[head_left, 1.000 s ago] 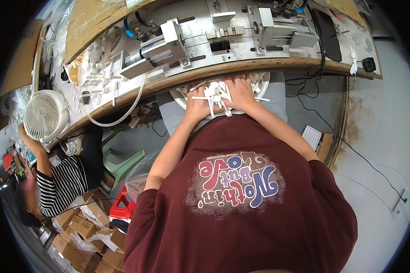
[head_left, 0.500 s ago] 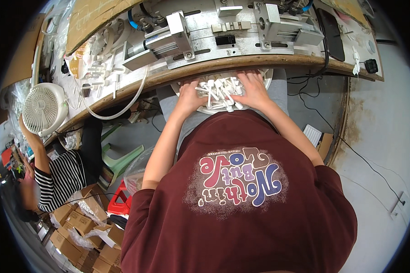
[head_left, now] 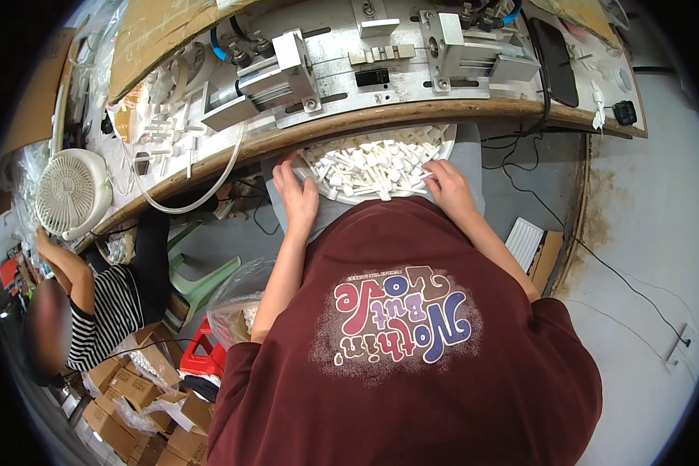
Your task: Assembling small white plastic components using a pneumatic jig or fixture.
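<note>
A round white basin [head_left: 450,140] rests on my lap, partly under the table edge. It is heaped with small white plastic parts [head_left: 377,163], each a short stick with a wider block-like end. My left hand [head_left: 297,198] is at the basin's left rim, fingers stretched forward and thumb apart, holding nothing that I can see. On the right side, my right hand [head_left: 450,190] has its fingertips at the edge of the heap, thumb and fingers apart, touching or nearly touching the parts.
The wooden table edge [head_left: 412,110] runs just beyond the basin. On the table stand a metal clamping fixture [head_left: 380,93], a clear hose [head_left: 180,208] and a white fan [head_left: 74,193]. A person in a striped top [head_left: 109,311] sits at left, near cardboard boxes [head_left: 136,384].
Both hands have come out of the heap and drawn apart, left hand to the left rim, right hand to the right side. The parts now lie flatter and more spread out.
</note>
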The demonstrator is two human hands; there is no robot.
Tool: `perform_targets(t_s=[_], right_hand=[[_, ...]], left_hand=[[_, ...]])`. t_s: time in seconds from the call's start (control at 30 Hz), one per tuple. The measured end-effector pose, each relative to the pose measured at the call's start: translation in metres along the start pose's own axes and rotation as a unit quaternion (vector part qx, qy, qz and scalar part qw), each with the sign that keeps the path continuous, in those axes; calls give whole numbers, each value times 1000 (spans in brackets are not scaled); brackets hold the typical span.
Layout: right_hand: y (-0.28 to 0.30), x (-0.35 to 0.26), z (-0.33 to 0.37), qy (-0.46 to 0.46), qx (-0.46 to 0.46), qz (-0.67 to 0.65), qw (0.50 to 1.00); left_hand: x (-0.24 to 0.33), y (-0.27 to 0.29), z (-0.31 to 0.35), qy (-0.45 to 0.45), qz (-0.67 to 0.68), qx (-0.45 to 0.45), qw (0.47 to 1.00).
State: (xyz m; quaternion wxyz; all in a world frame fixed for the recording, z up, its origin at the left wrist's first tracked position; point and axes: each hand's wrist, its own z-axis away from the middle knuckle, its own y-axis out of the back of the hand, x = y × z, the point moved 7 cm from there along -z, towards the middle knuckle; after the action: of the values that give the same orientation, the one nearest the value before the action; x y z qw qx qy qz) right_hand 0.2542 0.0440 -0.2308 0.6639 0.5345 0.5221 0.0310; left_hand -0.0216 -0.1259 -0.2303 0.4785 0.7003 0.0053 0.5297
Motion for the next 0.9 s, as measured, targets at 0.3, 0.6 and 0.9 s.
perform_targets(t_s=[0.3,0.6,0.9], right_hand=[[15,-22,-8,24,53,-44,997],[-9,-27,3,129,-62,25,989],[-5,-38,-15,123,-1,24,992]], left_hand=[[-75,-21,-4,270,329,61,903],[-60,-28,-15,265,263,-6,928],[-50,-25,-9,251,204,-13,946]])
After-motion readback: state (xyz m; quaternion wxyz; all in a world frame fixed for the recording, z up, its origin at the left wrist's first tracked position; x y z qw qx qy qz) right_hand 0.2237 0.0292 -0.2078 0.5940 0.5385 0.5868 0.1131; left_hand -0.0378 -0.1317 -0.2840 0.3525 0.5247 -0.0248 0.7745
